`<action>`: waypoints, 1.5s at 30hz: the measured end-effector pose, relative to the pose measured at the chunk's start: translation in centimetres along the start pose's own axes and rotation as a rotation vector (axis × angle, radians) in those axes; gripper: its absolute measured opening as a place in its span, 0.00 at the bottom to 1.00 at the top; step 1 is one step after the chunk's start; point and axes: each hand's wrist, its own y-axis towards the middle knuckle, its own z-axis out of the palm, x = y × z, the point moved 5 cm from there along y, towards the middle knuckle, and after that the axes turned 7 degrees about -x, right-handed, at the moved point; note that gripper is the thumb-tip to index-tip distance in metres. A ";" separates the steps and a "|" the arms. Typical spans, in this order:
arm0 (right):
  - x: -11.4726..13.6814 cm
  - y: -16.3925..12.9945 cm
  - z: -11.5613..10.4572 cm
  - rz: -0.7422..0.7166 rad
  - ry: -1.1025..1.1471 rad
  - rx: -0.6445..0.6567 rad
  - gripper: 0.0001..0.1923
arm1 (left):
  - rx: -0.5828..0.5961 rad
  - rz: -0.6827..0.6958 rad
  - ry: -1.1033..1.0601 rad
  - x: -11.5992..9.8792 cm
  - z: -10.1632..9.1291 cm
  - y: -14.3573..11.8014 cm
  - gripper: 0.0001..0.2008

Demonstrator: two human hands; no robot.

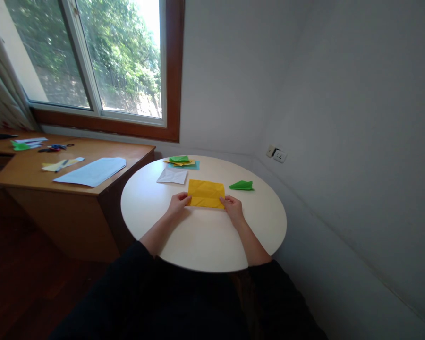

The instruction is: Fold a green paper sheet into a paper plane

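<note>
Left hand (178, 204) and right hand (233, 207) pinch near corners of creased yellow paper sheet (206, 193) on round white bench (201, 236). Risk: uneven pull skews fold; sheet slides on smooth top.

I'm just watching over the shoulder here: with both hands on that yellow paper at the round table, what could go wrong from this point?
1. The left hand and right hand pinch only the near corners of the yellow paper, so its far edge might slide and a crease could come out crooked.
2. The white paper lies close beside it; a sweep of the hand could push it around.
3. The green folded piece sits toward the table's far right rim and might get knocked off.
</note>
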 end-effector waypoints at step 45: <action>-0.6 -0.1 0.8 0.093 0.240 0.194 0.20 | 0.361 -0.255 -0.307 -1.4 1.9 -2.1 0.21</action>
